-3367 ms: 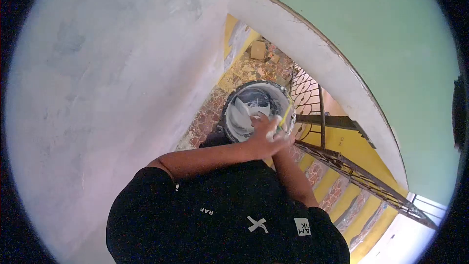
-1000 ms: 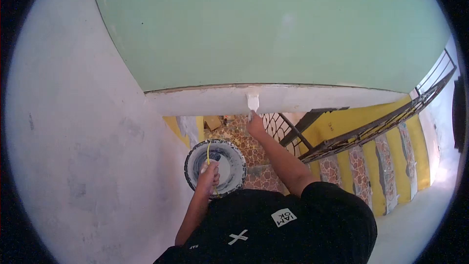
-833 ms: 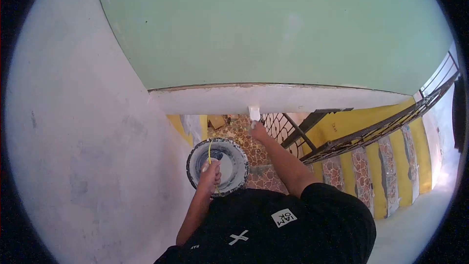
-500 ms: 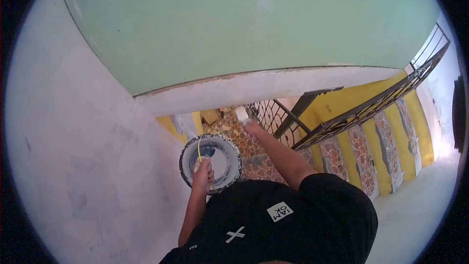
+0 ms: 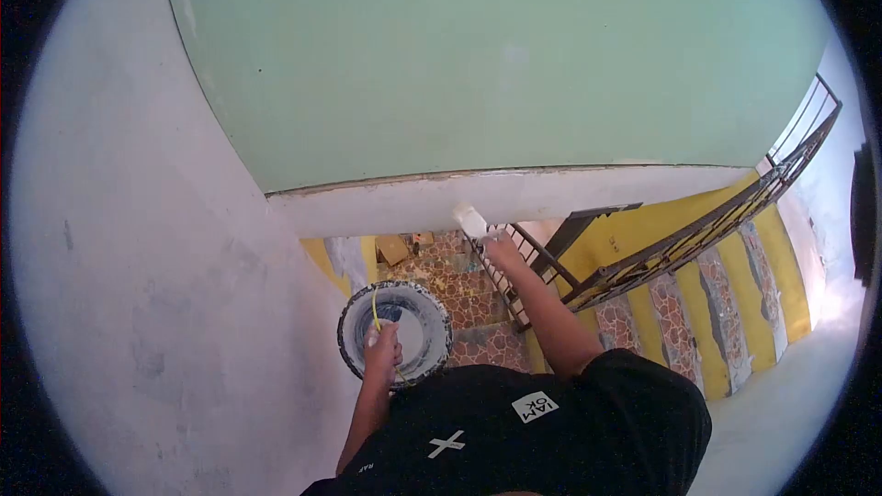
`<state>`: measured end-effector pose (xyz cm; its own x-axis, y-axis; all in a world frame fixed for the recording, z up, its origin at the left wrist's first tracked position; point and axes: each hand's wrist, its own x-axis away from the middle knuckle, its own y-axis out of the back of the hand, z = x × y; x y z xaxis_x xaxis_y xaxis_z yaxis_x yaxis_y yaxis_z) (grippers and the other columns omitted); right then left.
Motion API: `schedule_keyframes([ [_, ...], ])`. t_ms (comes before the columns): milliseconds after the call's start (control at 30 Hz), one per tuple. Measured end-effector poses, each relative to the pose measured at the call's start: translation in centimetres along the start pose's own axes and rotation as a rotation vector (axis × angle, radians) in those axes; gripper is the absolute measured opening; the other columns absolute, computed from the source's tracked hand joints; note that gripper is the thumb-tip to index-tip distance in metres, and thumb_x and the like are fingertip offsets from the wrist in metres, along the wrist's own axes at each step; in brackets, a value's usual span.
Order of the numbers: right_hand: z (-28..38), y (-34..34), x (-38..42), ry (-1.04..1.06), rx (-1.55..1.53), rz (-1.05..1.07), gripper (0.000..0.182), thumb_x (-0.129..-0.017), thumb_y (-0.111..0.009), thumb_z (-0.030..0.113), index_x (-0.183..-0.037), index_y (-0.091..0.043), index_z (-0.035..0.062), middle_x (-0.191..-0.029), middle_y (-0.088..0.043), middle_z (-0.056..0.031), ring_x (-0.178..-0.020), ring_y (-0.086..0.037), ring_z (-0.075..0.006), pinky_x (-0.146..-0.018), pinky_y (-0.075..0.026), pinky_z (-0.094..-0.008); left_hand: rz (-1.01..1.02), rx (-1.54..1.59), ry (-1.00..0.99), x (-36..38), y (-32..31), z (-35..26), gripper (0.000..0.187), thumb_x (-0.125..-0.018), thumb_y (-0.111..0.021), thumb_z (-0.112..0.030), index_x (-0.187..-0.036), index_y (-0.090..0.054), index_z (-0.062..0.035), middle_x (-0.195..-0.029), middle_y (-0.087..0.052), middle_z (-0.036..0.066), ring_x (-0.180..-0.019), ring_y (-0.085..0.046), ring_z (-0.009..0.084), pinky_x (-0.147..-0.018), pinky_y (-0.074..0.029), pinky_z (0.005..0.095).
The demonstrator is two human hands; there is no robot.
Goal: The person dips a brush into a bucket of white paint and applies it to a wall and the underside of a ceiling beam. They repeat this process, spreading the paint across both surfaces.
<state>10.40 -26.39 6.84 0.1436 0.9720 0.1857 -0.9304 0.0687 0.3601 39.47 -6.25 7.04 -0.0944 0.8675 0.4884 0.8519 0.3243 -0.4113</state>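
My left hand (image 5: 382, 352) is closed round the yellow handle (image 5: 376, 305) of a paint-spattered bucket (image 5: 441, 312) and holds it in front of me. Whitish paint (image 5: 412, 338) lies inside the bucket. Out ahead, my right hand (image 5: 500, 250) grips a paintbrush (image 5: 471, 221) with pale bristles. The bristle end overlaps the lower edge of a white wall band (image 5: 367, 208) in this view. Above that band is a broad light green wall panel (image 5: 496, 64).
To the left rises a white wall (image 5: 165, 294). A dark metal railing (image 5: 680, 241) runs along yellow stairs (image 5: 675, 317) with stone-patterned treads on the right. Below me lies a stone-patterned landing (image 5: 469, 298), with a brown box-like object (image 5: 393, 249) beyond the bucket.
My right hand and the brush have moved slightly right, and the bristles now overlap the white band. The view has tilted up a little. My left hand still holds the bucket.
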Motion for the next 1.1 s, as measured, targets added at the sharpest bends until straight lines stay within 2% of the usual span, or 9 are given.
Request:
schedule_keyframes([
  [100,-2.1,-0.2,-1.1,-0.031,-0.151,0.19,0.028,-0.092,-0.058,0.031,-0.095,-0.06,0.0029,-0.068,-0.055,-0.0041,-0.05,-0.048,-0.0139,-0.042,-0.038,-0.0298,-0.002,-0.039,-0.025,0.5,-0.2,-0.1,0.016,-0.09,-0.061,-0.018,-0.095,-0.046,-0.0155,-0.058,-0.034,-0.006,-0.039,-0.029,0.0049,-0.034,-0.021,0.0236],
  [233,0.6,-3.2,0.3,-0.042,-0.425,-0.023,0.026,-0.095,-0.057,0.031,-0.086,-0.061,0.0067,-0.066,-0.054,-0.0012,-0.05,-0.046,-0.0119,-0.043,-0.035,-0.0268,-0.022,-0.107,-0.021,0.8,-0.5,-0.7,0.015,-0.089,-0.06,-0.017,-0.093,-0.046,-0.0153,-0.058,-0.034,-0.006,-0.038,-0.029,0.0051,-0.034,-0.021,0.0242],
  [300,-2.4,-5.0,-4.2,0.002,-0.34,-0.128,0.03,-0.096,-0.055,0.029,-0.092,-0.062,0.0,-0.072,-0.059,-0.0075,-0.06,-0.055,-0.0186,-0.053,-0.045,-0.0335,-0.014,-0.104,-0.015,1.1,-0.5,-0.9,0.014,-0.089,-0.06,-0.017,-0.092,-0.047,-0.0151,-0.058,-0.034,-0.006,-0.038,-0.03,0.0052,-0.034,-0.022,0.0244],
  [367,-3.8,-6.5,-6.5,0.532,0.027,-0.506,0.037,-0.096,-0.053,0.029,-0.101,-0.061,-0.0074,-0.085,-0.065,-0.0174,-0.077,-0.061,-0.0286,-0.072,-0.049,-0.0415,-0.021,-0.1,-0.001,1.4,-0.7,-1.2,0.013,-0.089,-0.06,-0.017,-0.091,-0.047,-0.015,-0.057,-0.034,-0.006,-0.039,-0.03,0.0054,-0.035,-0.022,0.0246],
  [467,-2.6,-6.9,-6.5,0.329,-0.035,-0.299,0.043,-0.095,-0.053,0.03,-0.106,-0.06,-0.0109,-0.096,-0.065,-0.0259,-0.093,-0.061,-0.0377,-0.086,-0.046,-0.0445,0.016,-0.149,-0.057,1.4,-0.3,-1.1,0.013,-0.09,-0.061,-0.018,-0.092,-0.048,-0.0146,-0.058,-0.036,-0.005,-0.041,-0.033,0.0059,-0.037,-0.025,0.025],
  [667,-12.2,-11.9,-12.7,0.024,0.085,-0.316,0.042,-0.094,-0.054,0.031,-0.104,-0.062,-0.0095,-0.094,-0.066,-0.0271,-0.084,-0.065,-0.0389,-0.075,-0.049,-0.047,-0.072,-0.192,-0.055,1.7,-1.1,-1.5,0.014,-0.091,-0.061,-0.019,-0.093,-0.047,-0.014,-0.058,-0.036,-0.005,-0.042,-0.035,0.0057,-0.037,-0.026,0.0246],
  [767,-10.7,-10.2,-8.5,0.159,0.458,-0.131,0.042,-0.095,-0.053,0.032,-0.104,-0.062,-0.0079,-0.088,-0.066,-0.0261,-0.081,-0.066,-0.0387,-0.073,-0.05,-0.0501,-0.026,-0.159,-0.048,1.1,-0.7,-1.0,0.016,-0.09,-0.061,-0.018,-0.093,-0.046,-0.0139,-0.058,-0.036,-0.006,-0.042,-0.034,0.0054,-0.037,-0.026,0.024],
  [900,-11.6,-10.5,-4.5,-0.126,0.198,-0.15,0.04,-0.096,-0.051,0.033,-0.102,-0.063,-0.0053,-0.088,-0.065,-0.0258,-0.083,-0.065,-0.0429,-0.075,-0.05,-0.0511,-0.047,-0.152,-0.027,1.6,-1.1,-1.2,0.017,-0.09,-0.061,-0.019,-0.093,-0.045,-0.0143,-0.059,-0.035,-0.005,-0.041,-0.033,0.0054,-0.037,-0.025,0.0238],
  [1100,-4.8,-7.0,-1.0,0.276,0.121,-0.466,0.032,-0.099,-0.046,0.024,-0.095,-0.061,-0.0043,-0.085,-0.063,-0.0249,-0.079,-0.06,-0.0452,-0.074,-0.047,-0.0503,-0.087,-0.125,-0.031,1.5,-1.1,-0.8,0.017,-0.09,-0.061,-0.019,-0.094,-0.045,-0.0155,-0.059,-0.035,-0.006,-0.04,-0.031,0.0052,-0.036,-0.023,0.0236],
])
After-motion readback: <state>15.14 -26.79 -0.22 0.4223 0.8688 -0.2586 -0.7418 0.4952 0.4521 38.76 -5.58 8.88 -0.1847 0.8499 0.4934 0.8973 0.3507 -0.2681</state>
